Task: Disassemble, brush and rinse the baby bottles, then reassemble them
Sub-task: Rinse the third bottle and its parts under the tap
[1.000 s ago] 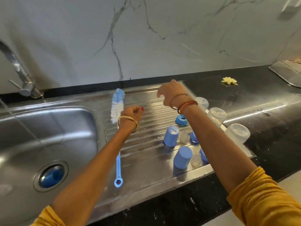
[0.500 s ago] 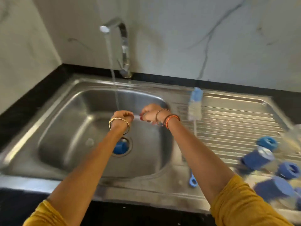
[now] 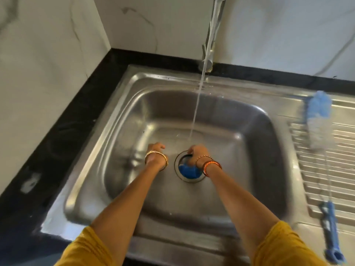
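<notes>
Blue caps gone; hands [image 3: 197, 153] under water [image 3: 196, 112]

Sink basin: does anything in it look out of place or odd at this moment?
One thing: a blue object sits in the drain opening of the sink, partly under the right hand, with the tap's water stream running. What it is cannot be told.

Both bare forearms are reaching forward and down, yellow sleeves pushed up. Left hand [image 3: 155, 150] is hanging loosely curled, holding nothing. Right hand [image 3: 197, 153] is curling downward, fingertips hidden; grip unclear.
</notes>
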{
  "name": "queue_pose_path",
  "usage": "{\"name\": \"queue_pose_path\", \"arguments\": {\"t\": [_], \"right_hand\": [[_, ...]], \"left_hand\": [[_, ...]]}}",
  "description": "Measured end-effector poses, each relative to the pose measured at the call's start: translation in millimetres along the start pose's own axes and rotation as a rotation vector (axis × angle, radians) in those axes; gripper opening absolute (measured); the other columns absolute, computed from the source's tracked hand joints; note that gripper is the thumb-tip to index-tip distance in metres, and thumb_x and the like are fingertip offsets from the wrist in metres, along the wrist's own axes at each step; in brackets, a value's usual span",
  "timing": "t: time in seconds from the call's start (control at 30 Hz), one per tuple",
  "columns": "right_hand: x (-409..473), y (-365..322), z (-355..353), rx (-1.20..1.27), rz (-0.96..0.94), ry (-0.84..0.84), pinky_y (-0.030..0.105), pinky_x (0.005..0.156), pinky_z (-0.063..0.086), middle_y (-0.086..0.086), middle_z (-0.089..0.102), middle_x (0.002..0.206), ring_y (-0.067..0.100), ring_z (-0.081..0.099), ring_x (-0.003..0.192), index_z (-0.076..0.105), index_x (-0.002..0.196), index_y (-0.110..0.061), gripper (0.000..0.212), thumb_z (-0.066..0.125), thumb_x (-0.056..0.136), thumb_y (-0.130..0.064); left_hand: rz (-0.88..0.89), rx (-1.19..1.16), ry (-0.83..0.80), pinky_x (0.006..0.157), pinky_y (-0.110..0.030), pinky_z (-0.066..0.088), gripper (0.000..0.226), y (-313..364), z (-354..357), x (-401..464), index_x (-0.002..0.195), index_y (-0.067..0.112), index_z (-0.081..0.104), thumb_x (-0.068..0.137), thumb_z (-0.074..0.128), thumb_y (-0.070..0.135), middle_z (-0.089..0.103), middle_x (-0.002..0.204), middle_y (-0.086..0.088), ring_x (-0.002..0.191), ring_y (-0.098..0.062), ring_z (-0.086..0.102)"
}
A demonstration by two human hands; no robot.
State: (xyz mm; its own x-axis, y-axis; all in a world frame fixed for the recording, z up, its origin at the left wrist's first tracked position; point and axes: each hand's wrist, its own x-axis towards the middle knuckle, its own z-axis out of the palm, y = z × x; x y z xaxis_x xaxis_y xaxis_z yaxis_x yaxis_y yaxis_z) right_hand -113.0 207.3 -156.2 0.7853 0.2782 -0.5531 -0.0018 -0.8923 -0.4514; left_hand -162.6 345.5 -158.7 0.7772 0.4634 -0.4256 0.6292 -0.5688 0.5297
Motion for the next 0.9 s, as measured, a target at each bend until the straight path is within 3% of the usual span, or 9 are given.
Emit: {"name": "queue_pose_path", "arguments": {"t": [0.2,0.4,0.47,0.53,0.57,0.63,0.77,0.83,0.9], "right_hand": [[13,-13,25,-0.177,-0.112,0.003,0.033,0.098,0.044,0.010,0.059,0.119,0.027,0.052,0.114,0.058,0.117,-0.011,0.038,0.066,0.080,-0.011],[20,-27,42,-0.034,-0.211,-0.002,0.030,0.095,0.046,0.011,0.061,0.119,0.024,0.057,0.109,0.061,0.117,-0.010,0.042,0.070,0.077,-0.003],[20,-29,42,0.001,-0.227,0.018,0.028,0.094,0.045,0.011,0.061,0.120,0.024,0.057,0.109,0.061,0.118,-0.009,0.038,0.066,0.081,-0.003],[20,-30,37,0.107,-0.208,0.076,0.026,0.090,0.045,0.011,0.063,0.118,0.023,0.058,0.108,0.061,0.118,-0.009,0.035,0.062,0.084,-0.004],[20,-30,31,0.206,-0.186,0.108,0.024,0.088,0.045,0.011,0.064,0.116,0.022,0.059,0.107,0.061,0.118,-0.009,0.034,0.061,0.085,-0.005],[19,-30,16,0.449,-0.131,0.173,0.024,0.086,0.046,0.011,0.065,0.113,0.022,0.060,0.105,0.061,0.119,-0.009,0.032,0.060,0.087,-0.006],[12,-27,-24,1.068,-0.025,0.159,0.025,0.074,0.055,0.020,0.061,0.110,0.031,0.060,0.102,0.058,0.117,0.004,0.029,0.057,0.088,0.003],[10,-24,-44,1.207,-0.017,0.215,0.020,0.063,0.056,0.015,0.063,0.096,0.025,0.062,0.090,0.064,0.101,0.002,0.017,0.059,0.085,0.005],[11,-22,-59,1.261,0.011,0.319,0.020,0.059,0.056,0.010,0.063,0.088,0.018,0.063,0.077,0.066,0.083,-0.007,0.010,0.064,0.082,0.003]], "left_hand": [[-0.065,0.202,-0.040,0.102,-0.035,0.040,0.040,-11,-3,17,0.122,0.016,0.056,0.085,0.060,0.002,0.038,0.134,-0.011,0.126,-0.030,0.035],[-0.064,0.148,-0.068,0.092,-0.030,0.048,0.023,-15,-11,22,0.107,0.002,0.068,0.085,0.061,0.006,0.065,0.112,-0.015,0.105,-0.030,0.061],[-0.101,0.009,-0.060,0.090,-0.029,0.049,0.020,-9,-12,24,0.100,0.000,0.069,0.082,0.066,0.007,0.068,0.105,-0.013,0.100,-0.027,0.063],[-0.162,-0.309,-0.097,0.085,-0.030,0.053,0.012,1,-15,25,0.091,-0.003,0.068,0.080,0.068,0.002,0.068,0.094,-0.013,0.091,-0.026,0.064],[-0.195,-0.499,-0.134,0.074,-0.027,0.057,0.004,9,-19,24,0.083,-0.004,0.066,0.080,0.067,-0.003,0.065,0.086,-0.013,0.083,-0.025,0.063],[-0.212,-0.796,-0.193,0.054,-0.018,0.053,0.015,27,-25,23,0.071,0.001,0.058,0.081,0.061,-0.009,0.057,0.074,-0.008,0.067,-0.016,0.055],[-0.140,-1.076,-0.254,0.059,-0.018,0.053,0.022,62,-27,19,0.071,0.007,0.056,0.084,0.056,-0.011,0.062,0.060,-0.001,0.066,-0.013,0.054],[-0.088,-1.135,-0.246,0.055,-0.014,0.052,0.018,79,-25,19,0.077,0.003,0.057,0.086,0.053,-0.011,0.064,0.056,0.002,0.067,-0.012,0.054],[-0.027,-1.122,-0.227,0.066,-0.019,0.054,0.016,94,-22,19,0.099,-0.007,0.061,0.088,0.050,-0.009,0.068,0.076,-0.007,0.072,-0.016,0.057]]}}
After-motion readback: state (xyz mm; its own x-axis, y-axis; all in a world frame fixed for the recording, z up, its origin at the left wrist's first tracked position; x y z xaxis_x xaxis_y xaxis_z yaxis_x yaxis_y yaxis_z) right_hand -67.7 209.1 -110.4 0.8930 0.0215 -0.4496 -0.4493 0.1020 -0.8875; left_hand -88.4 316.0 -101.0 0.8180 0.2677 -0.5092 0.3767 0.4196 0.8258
